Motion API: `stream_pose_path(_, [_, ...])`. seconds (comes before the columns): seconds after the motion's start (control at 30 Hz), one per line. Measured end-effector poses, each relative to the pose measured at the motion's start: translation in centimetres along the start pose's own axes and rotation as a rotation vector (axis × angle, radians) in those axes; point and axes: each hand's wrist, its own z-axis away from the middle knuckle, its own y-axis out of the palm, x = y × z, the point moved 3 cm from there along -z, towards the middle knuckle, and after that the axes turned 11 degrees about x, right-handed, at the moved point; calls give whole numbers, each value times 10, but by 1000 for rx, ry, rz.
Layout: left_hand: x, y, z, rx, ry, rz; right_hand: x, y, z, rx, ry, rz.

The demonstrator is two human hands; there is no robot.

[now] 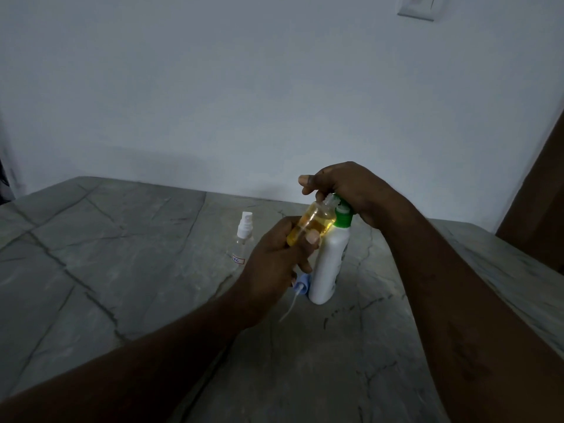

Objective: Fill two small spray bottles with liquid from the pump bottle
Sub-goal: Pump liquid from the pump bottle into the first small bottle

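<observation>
A white pump bottle (328, 264) with a green collar stands upright on the grey stone table (122, 270). My right hand (348, 190) lies over its pump head, fingers curled round the top. My left hand (274, 267) grips a small clear spray bottle (317, 222), uncapped and tilted, partly filled with yellow liquid, its neck up against the pump spout. A second small spray bottle (243, 239), clear with a white sprayer cap on, stands to the left. A blue sprayer cap (300, 285) with its white dip tube lies on the table beside the pump bottle's base.
A plain white wall rises behind the table, with a switch plate (419, 6) at the top right. A brown wooden edge (540, 209) stands at the far right. The table's back edge runs close behind the bottles.
</observation>
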Motion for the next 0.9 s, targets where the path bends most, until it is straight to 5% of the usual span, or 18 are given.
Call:
stream_pose_path(0.23, [3,5,3,-163,148,-367,-1,0,-1,-3,20,-14])
stream_pose_path(0.9, [11,8,2,-137,194,-362,-3,0,-2,7,36,-14])
